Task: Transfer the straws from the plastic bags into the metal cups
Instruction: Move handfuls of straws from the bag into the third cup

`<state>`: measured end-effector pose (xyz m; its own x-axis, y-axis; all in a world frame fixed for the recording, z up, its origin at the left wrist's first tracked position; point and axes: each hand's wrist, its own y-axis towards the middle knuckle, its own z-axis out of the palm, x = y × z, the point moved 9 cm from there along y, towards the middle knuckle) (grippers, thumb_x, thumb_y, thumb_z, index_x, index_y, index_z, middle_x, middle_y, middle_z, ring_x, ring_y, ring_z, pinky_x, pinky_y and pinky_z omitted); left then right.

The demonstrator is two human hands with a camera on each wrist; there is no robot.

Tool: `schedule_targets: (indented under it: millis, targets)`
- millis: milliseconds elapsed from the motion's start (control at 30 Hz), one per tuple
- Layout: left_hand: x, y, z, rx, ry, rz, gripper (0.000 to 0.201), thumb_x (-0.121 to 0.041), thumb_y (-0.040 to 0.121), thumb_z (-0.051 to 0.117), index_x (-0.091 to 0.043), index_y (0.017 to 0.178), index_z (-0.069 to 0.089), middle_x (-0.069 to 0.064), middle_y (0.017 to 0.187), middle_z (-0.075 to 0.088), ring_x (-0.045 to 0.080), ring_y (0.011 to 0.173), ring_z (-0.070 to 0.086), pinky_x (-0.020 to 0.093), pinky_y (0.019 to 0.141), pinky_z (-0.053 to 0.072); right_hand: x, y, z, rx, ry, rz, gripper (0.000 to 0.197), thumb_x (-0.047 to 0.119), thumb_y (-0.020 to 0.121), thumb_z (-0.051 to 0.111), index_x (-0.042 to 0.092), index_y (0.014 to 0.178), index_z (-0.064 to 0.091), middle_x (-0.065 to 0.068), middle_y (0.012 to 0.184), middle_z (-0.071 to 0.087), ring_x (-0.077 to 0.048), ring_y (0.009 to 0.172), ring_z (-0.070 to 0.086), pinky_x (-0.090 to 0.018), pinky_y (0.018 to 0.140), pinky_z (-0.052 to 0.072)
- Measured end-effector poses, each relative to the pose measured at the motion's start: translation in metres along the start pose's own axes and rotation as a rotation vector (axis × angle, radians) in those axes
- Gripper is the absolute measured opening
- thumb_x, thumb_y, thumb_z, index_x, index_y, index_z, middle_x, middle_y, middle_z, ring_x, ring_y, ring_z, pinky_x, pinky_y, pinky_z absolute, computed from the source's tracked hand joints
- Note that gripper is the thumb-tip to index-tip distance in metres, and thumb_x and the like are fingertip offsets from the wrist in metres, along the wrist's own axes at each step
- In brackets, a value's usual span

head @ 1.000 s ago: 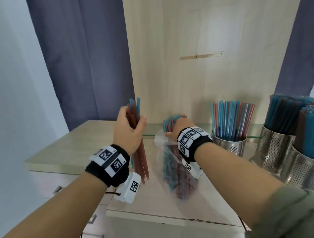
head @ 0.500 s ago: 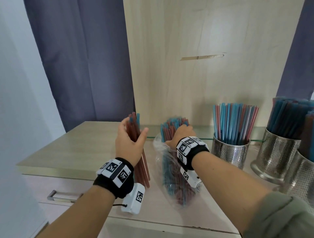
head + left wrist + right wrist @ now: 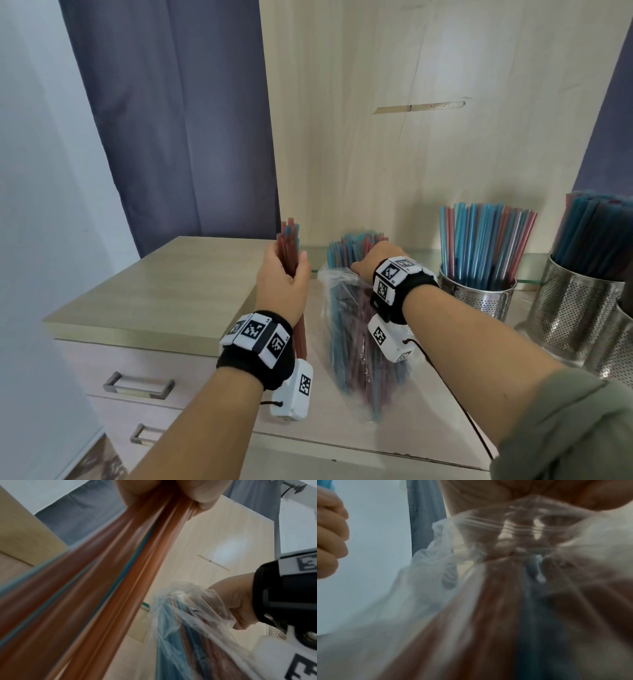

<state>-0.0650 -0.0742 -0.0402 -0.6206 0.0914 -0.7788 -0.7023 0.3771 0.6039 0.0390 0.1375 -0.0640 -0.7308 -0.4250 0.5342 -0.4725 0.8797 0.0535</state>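
My left hand (image 3: 286,279) grips an upright bunch of mostly red straws (image 3: 289,245) with a blue one among them, held above the cabinet top; the bunch (image 3: 96,582) fills the left wrist view. Just to its right, my right hand (image 3: 375,262) grips the top of a clear plastic bag (image 3: 346,308) that stands on the glass top and holds several blue and red straws (image 3: 342,248). The crumpled bag (image 3: 471,561) is close up in the right wrist view. A perforated metal cup (image 3: 479,296) full of straws stands right of the bag.
Two larger perforated metal cups (image 3: 575,308) with blue straws stand at the far right. A wooden back panel (image 3: 411,137) rises behind. The cabinet top (image 3: 171,284) extends left, with drawer handles (image 3: 137,385) below the front edge and a dark curtain (image 3: 178,120) behind.
My left hand with its straw bunch has sunk a little. The right hand keeps its hold on the bag top. My head view has tipped and shifted, showing the drawers.
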Motion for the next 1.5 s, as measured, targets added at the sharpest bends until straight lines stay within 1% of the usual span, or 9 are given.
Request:
schedule_targets:
  millis: [400,533,667,767,900,1000,1167,1300,1500]
  targets:
    - [-0.002,-0.001,0.0,0.002,0.036,-0.013,0.009,-0.023,0.094,0.056,-0.02,0.102,0.052,-0.009,0.08,0.057,0.001,0.07,0.055,0.006,0.058,0.038,0.014,0.0,0.006,0.049,-0.095,-0.042,0.031,0.043,0.075,0.067,0.013,0.067,0.061,-0.008,0.075,0.066,-0.027,0.075,0.063,-0.042,0.085,0.054]
    - [-0.003,-0.001,-0.001,0.002,0.028,-0.014,0.01,-0.021,0.094,0.056,-0.02,0.103,0.052,-0.011,0.079,0.057,0.0,0.069,0.055,0.004,0.058,0.04,0.016,0.004,-0.009,0.032,-0.027,-0.051,0.037,0.043,0.09,0.061,0.008,0.077,0.056,-0.005,0.079,0.061,-0.026,0.073,0.058,-0.029,0.068,0.047]
    - [-0.001,0.0,-0.001,0.003,0.025,-0.024,0.011,-0.022,0.095,0.055,-0.02,0.105,0.053,-0.01,0.081,0.057,0.001,0.07,0.055,0.008,0.059,0.04,0.026,0.006,-0.022,-0.045,-0.008,-0.11,0.036,0.043,0.096,0.052,0.01,0.105,0.059,-0.007,0.097,0.061,-0.029,0.086,0.058,-0.032,0.078,0.045]
    - [-0.001,0.0,-0.001,-0.007,0.03,-0.019,0.01,-0.022,0.094,0.055,-0.019,0.104,0.053,-0.01,0.079,0.056,0.001,0.07,0.055,0.009,0.059,0.039,0.037,0.008,-0.019,-0.017,0.204,-0.181,0.034,0.029,0.095,0.053,0.003,0.118,0.056,-0.008,0.106,0.066,-0.031,0.097,0.063,-0.03,0.08,0.046]
    - [-0.002,0.0,-0.002,-0.024,0.048,-0.004,0.009,-0.021,0.094,0.056,-0.017,0.102,0.053,-0.011,0.076,0.055,0.0,0.067,0.053,0.007,0.057,0.039,0.045,0.007,-0.023,-0.036,0.38,-0.249,0.027,0.022,0.09,0.053,0.008,0.113,0.055,-0.011,0.091,0.073,-0.028,0.08,0.07,-0.038,0.079,0.057]
    - [-0.001,0.001,-0.001,-0.024,0.045,-0.006,0.009,-0.021,0.094,0.055,-0.017,0.102,0.053,-0.01,0.077,0.055,0.001,0.068,0.054,0.008,0.058,0.039,0.054,0.004,-0.033,-0.013,0.487,-0.314,0.019,0.015,0.095,0.048,0.009,0.112,0.048,-0.006,0.076,0.068,-0.021,0.058,0.065,-0.034,0.061,0.058]
    - [0.002,0.002,-0.001,-0.028,0.044,-0.02,0.011,-0.022,0.094,0.056,-0.014,0.101,0.055,-0.008,0.077,0.056,0.003,0.068,0.054,0.018,0.063,0.039,0.059,-0.004,-0.074,-0.261,0.712,-0.409,0.008,0.017,0.096,0.049,0.014,0.101,0.044,-0.007,0.078,0.058,-0.021,0.053,0.057,-0.033,0.053,0.052]
    - [0.002,0.003,0.0,-0.023,0.051,-0.018,0.013,-0.022,0.094,0.055,-0.013,0.102,0.055,-0.006,0.078,0.057,0.006,0.068,0.055,0.018,0.062,0.039,0.056,-0.016,-0.099,-0.461,0.839,-0.475,0.016,0.025,0.09,0.063,0.018,0.094,0.049,0.006,0.074,0.055,-0.019,0.061,0.055,-0.032,0.061,0.051]
    - [0.001,0.003,-0.001,-0.026,0.056,-0.017,0.008,-0.021,0.094,0.055,-0.015,0.1,0.054,-0.004,0.075,0.056,0.01,0.066,0.056,0.017,0.059,0.041,0.044,-0.034,-0.135,-0.624,0.943,-0.507,0.019,0.018,0.089,0.063,0.014,0.101,0.05,0.01,0.078,0.053,-0.005,0.067,0.052,-0.008,0.058,0.042]
